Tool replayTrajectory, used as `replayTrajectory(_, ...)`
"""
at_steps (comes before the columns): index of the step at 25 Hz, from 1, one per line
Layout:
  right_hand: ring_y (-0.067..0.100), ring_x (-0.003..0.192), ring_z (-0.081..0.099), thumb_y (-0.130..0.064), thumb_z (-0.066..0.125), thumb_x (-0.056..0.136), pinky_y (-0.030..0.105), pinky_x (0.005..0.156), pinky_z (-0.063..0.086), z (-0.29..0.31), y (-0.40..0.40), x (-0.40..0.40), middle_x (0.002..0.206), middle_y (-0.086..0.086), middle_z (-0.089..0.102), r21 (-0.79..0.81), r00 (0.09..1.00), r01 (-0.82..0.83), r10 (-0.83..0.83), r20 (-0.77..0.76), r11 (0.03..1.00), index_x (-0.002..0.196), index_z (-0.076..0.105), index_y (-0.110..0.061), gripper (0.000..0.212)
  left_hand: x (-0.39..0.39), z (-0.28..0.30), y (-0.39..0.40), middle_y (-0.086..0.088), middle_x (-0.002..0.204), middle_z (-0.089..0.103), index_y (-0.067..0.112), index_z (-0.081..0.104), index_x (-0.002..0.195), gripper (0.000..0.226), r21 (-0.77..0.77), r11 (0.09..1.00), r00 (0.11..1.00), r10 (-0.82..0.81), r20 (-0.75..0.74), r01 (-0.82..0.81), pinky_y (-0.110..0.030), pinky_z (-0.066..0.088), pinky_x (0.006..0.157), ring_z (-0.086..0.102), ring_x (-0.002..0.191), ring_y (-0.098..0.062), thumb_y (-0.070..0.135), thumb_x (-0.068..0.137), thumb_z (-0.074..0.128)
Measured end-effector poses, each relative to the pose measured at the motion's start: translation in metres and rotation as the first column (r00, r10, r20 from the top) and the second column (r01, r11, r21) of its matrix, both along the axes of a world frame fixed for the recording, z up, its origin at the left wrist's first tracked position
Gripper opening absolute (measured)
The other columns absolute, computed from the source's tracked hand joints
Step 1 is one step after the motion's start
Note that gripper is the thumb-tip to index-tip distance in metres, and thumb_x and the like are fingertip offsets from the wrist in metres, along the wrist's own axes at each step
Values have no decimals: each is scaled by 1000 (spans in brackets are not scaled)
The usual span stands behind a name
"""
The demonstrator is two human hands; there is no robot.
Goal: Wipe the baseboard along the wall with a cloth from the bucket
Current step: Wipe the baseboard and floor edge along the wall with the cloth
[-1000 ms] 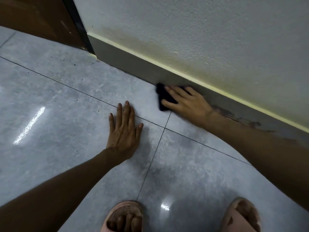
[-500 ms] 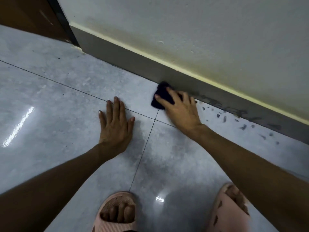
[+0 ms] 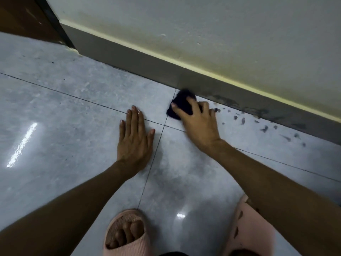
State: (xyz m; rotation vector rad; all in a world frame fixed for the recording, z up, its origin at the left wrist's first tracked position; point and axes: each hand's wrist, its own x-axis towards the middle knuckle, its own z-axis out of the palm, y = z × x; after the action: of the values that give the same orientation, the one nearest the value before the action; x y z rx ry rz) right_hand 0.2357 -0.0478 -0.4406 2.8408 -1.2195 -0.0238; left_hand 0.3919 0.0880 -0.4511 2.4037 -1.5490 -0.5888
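Door frame, dark, at far left, where the grey baseboard begins and runs rightward under the white wall. Left hand lies flat on the tiled floor, fingers spread and holding nothing; right hand just beside it, fingers closed over a dark cloth pressed where floor meets baseboard. Dark smears dot floor and baseboard to the right; pink slippers below.

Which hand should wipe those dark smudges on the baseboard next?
Right. The right hand already holds the dark cloth at the baseboard, beside the smudges. The left hand lies flat on the floor, empty, probably bracing.
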Motion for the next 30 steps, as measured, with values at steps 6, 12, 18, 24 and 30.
replayTrajectory(6, 47, 110, 40, -5, 62, 89, 59, 83, 52, 12, 40, -74, 136, 27, 40, 128, 874, 458, -472, 115, 880, 139, 45, -26, 57, 3, 2, -2, -9, 161, -14, 7, -7, 150, 67, -5, 1000, 999, -9, -41, 8, -39, -5, 122, -15, 148, -20, 41, 99, 20)
replayTrajectory(12, 35, 105, 60, -14, 55, 88, 41, 81, 51, 15, -24, 38, 125, 12, 64, -343, 883, -432, 469, 28, 834, 116, 65, -33, 35, -10, -3, -2, -10, 160, -17, 7, -11, 150, 68, -56, 993, 993, 101, -68, -105, -40, -8, 121, -17, 147, -19, 39, 100, 23)
replayTrajectory(18, 29, 116, 60, -14, 49, 98, 39, 88, 49, 26, -77, -34, 133, 10, 60, -320, 755, -651, 545, -365, 688, 115, 67, -29, 28, -15, 7, -14, -11, 160, -17, 6, -10, 149, 69, -68, 993, 992, 95, -82, -101, -41, -10, 121, -19, 147, -21, 40, 99, 22)
replayTrajectory(24, 35, 103, 64, -3, 45, 94, 40, 76, 50, 37, -79, -111, 121, 20, 65, -328, 794, -599, 486, -366, 731, 107, 68, -25, 34, -39, 5, -31, -7, 160, -18, 9, -11, 149, 65, -75, 993, 994, -93, -65, 88, -37, -12, 120, -21, 146, -19, 38, 100, 21)
replayTrajectory(30, 24, 116, 60, -11, 59, 84, 37, 89, 50, 14, -84, -2, 129, 6, 63, -330, 672, -740, 635, -380, 586, 111, 63, -34, 36, -49, -5, -34, -7, 160, -16, 9, -10, 149, 70, -58, 996, 996, -72, -46, 69, -36, -12, 119, -18, 147, -19, 44, 95, 17)
